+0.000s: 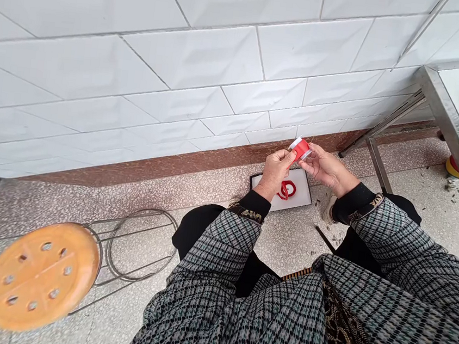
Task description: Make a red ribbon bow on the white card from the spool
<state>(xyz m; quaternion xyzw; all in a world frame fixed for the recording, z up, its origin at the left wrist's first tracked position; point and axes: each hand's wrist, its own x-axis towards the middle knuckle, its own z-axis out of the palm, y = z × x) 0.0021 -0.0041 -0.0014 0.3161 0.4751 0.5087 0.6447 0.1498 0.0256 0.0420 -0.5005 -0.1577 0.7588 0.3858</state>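
My two hands meet in front of me above the floor, both on a small spool of red ribbon (pixel 301 148). My right hand (pixel 326 168) grips the spool from the right. My left hand (pixel 274 172) pinches the loose red ribbon end coming off it. A length of red ribbon (pixel 287 189) hangs down in loops below my left hand, over a flat white board with a dark rim (pixel 301 197) lying on the floor by the wall. Both arms wear checked sleeves with black cuffs.
An orange stool seat with holes (pixel 40 275) on a wire frame (pixel 140 244) lies to my left. A metal table (pixel 456 124) with a wire on top stands at right. White tiled wall ahead; debris is scattered on the speckled floor.
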